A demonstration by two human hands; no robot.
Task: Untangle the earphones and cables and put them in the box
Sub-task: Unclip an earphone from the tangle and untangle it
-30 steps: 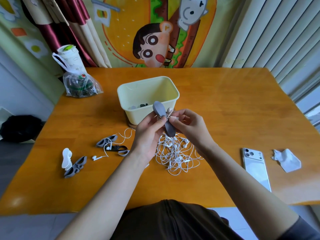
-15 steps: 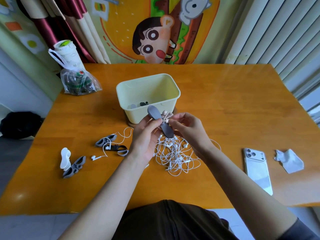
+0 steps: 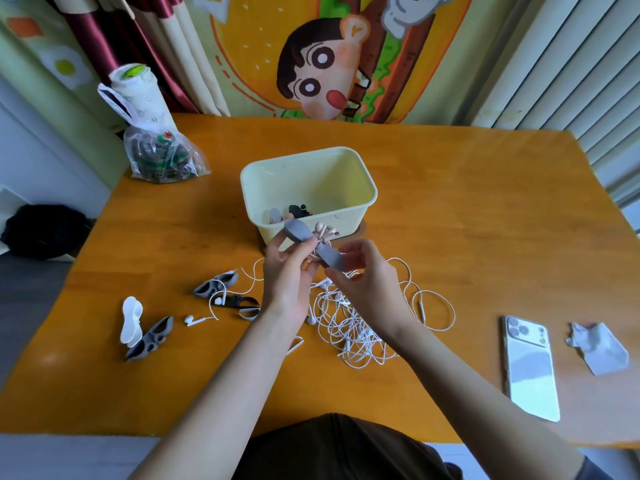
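Note:
A pale yellow box point(image 3: 360, 188) stands mid-table with a few wound items inside. In front of it my left hand point(image 3: 289, 278) grips a grey cable winder point(image 3: 298, 232) with pinkish earphones point(image 3: 322, 233) wrapped round its middle. My right hand point(image 3: 367, 282) pinches the winder's lower end. Beneath both hands a tangle of white earphone cables point(image 3: 349, 327) lies on the orange table point(image 3: 485, 220). A loose white earbud point(image 3: 194, 320) lies left of the tangle.
Spare grey winders point(image 3: 216, 287) and a black one point(image 3: 239, 301) lie left of my hands; a white winder point(image 3: 131, 320) and a grey one point(image 3: 149, 339) sit further left. A plastic bag point(image 3: 159, 154) stands back left. A white phone point(image 3: 530, 365) and crumpled tissue point(image 3: 597, 348) lie right.
Both hands have moved slightly lower and nearer to me with the winder, which now lies flatter. The cable tangle has spread a little to the right.

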